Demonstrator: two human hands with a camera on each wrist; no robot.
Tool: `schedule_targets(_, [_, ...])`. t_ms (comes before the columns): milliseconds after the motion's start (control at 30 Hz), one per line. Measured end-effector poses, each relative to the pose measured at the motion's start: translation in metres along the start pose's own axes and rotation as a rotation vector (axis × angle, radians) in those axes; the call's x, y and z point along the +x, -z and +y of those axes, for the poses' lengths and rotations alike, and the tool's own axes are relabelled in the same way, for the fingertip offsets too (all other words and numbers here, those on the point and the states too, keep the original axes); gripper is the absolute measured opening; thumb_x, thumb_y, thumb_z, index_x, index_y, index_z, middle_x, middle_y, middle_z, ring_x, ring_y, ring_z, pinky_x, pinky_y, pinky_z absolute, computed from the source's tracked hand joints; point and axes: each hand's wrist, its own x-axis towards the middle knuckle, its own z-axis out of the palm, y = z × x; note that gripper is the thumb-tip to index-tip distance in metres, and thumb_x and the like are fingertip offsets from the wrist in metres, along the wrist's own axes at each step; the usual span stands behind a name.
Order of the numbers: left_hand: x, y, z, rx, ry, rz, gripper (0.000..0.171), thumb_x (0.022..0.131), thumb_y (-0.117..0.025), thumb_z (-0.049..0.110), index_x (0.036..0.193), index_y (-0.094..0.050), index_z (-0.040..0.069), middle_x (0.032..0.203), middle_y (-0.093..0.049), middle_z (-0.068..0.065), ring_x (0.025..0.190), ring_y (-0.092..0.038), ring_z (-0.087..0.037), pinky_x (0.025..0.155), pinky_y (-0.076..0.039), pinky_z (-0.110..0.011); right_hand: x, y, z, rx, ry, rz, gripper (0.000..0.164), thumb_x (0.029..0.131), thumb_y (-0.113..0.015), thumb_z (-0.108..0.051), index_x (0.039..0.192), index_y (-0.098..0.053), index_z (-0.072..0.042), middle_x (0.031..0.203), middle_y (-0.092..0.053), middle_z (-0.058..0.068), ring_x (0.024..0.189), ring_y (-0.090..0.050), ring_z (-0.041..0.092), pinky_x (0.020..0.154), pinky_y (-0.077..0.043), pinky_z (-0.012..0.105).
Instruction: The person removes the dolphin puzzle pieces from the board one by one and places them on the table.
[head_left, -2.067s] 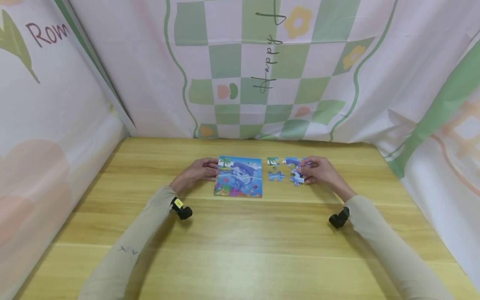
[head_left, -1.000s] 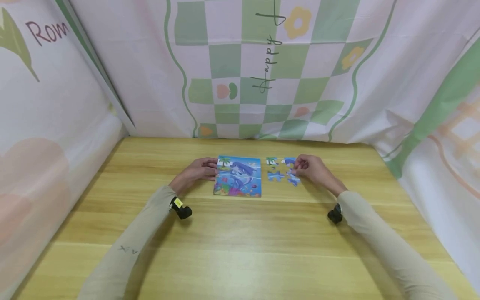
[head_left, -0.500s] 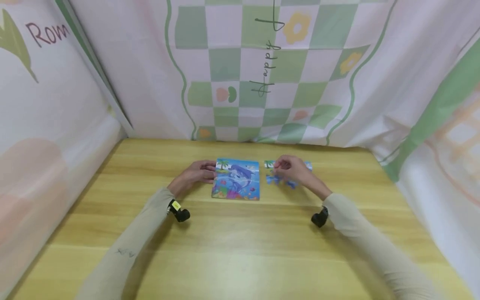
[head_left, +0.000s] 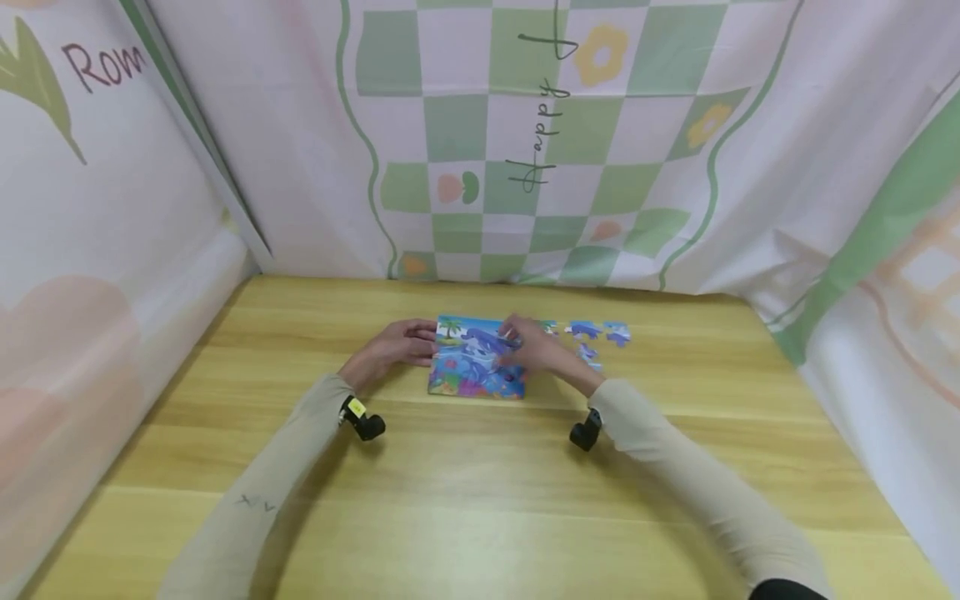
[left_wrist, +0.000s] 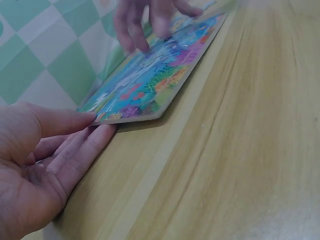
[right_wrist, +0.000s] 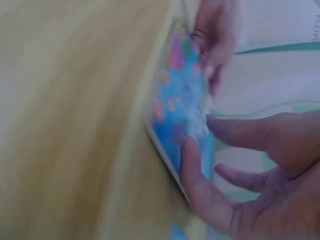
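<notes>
A puzzle board (head_left: 472, 385) with a printed picture of dolphins, coral and a palm tree lies on the table. At its left edge is my left hand (head_left: 390, 347); in the left wrist view the thumb (left_wrist: 70, 120) is on top of the board's corner and the fingers are under it. My right hand (head_left: 536, 346), blurred, hovers over the board's right part, covering some of the picture. In the right wrist view its fingers (right_wrist: 195, 175) are spread apart and nothing shows between them.
Loose jigsaw pieces lie right of the board: a dolphin-print piece (head_left: 583, 329), a blue piece (head_left: 617, 333) and a palm piece (head_left: 548, 326) among them. The right forearm partly hides others. A checked curtain (head_left: 517, 192) hangs behind the wooden table (head_left: 480, 483).
My right hand has moved left, from the loose pieces to over the puzzle board. The piece at the far right is now uncovered. My left hand stays at the board's left edge.
</notes>
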Motion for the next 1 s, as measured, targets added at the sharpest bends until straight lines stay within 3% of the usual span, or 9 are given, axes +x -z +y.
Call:
schedule_targets(133, [0.001, 0.0, 0.001, -0.004, 0.003, -0.004, 0.06, 0.101, -0.062, -0.003, 0.157, -0.038, -0.004, 0.146, -0.049, -0.026, 0.104, -0.067, -0.022, 0.094, -0.066, -0.031, 0.0, -0.012, 0.001, -0.159, 0.01, 0.037, 0.048, 0.094, -0.08, -0.02, 0.129, -0.055, 0.003, 0.132, -0.048, 0.026, 0.114, -0.056, 0.037, 0.098, -0.059, 0.051])
schedule_targets(200, [0.002, 0.0, 0.0, -0.007, 0.0, -0.006, 0.06, 0.101, -0.062, -0.003, 0.156, -0.039, -0.005, 0.145, -0.05, -0.026, 0.102, -0.067, -0.021, 0.093, -0.066, -0.031, -0.002, -0.015, 0.0, -0.191, 0.02, 0.06, 0.045, 0.093, -0.081, -0.021, 0.123, -0.056, 0.002, 0.126, -0.051, 0.023, 0.112, -0.055, 0.036, 0.101, -0.056, 0.053])
schedule_targets(400, [0.0, 0.003, -0.003, 0.011, -0.015, -0.025, 0.059, 0.102, -0.062, -0.002, 0.156, -0.038, -0.005, 0.147, -0.049, -0.028, 0.106, -0.066, -0.023, 0.092, -0.066, -0.03, -0.004, -0.017, -0.006, -0.192, 0.023, 0.05, 0.042, 0.092, -0.083, -0.02, 0.115, -0.055, 0.001, 0.114, -0.049, 0.018, 0.099, -0.049, 0.029, 0.086, -0.053, 0.044])
schedule_targets(600, [-0.004, 0.006, -0.003, 0.007, -0.035, -0.046, 0.06, 0.103, -0.059, -0.002, 0.157, -0.034, -0.006, 0.154, -0.043, -0.03, 0.121, -0.062, -0.031, 0.097, -0.064, -0.031, -0.002, -0.02, -0.006, -0.185, 0.023, 0.068, 0.04, 0.091, -0.083, -0.019, 0.114, -0.057, 0.0, 0.112, -0.047, 0.017, 0.095, -0.048, 0.027, 0.081, -0.055, 0.039])
schedule_targets(1000, [-0.001, 0.004, -0.006, 0.049, -0.046, -0.05, 0.065, 0.098, -0.068, 0.001, 0.155, -0.037, -0.006, 0.142, -0.05, -0.022, 0.109, -0.063, -0.021, 0.095, -0.065, -0.031, -0.005, -0.028, -0.002, -0.136, 0.067, 0.151, 0.03, 0.095, -0.078, -0.013, 0.112, -0.056, -0.002, 0.11, -0.045, 0.017, 0.094, -0.049, 0.027, 0.076, -0.056, 0.037])
